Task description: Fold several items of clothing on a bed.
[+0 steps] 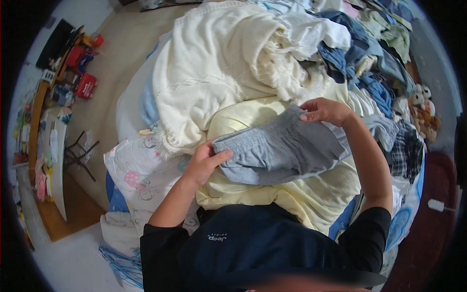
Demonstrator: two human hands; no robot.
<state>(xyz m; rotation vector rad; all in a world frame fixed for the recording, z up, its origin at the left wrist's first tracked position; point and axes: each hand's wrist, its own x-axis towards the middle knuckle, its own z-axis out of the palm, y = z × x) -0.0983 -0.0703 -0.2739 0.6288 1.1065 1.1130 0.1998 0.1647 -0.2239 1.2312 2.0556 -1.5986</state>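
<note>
Grey shorts with a gathered elastic waistband (284, 148) are stretched between my two hands, in front of my chest. At the left end of the waistband, my left hand (202, 163) pinches the cloth, thumb on top. My right hand (328, 112) grips the other end of the waistband, farther from me, with its thumb over the edge. The legs of the shorts hang toward me, creased. Beneath them lies a pale yellow blanket (224, 192), partly hidden by the shorts.
A cream fringed blanket (209, 63) is heaped beyond the shorts. Jeans and other clothes (350, 34) pile up at the far right, with plush toys (424, 109) beside them. A white printed cloth (141, 168) lies at left. Blue hangers (121, 265) sit at lower left.
</note>
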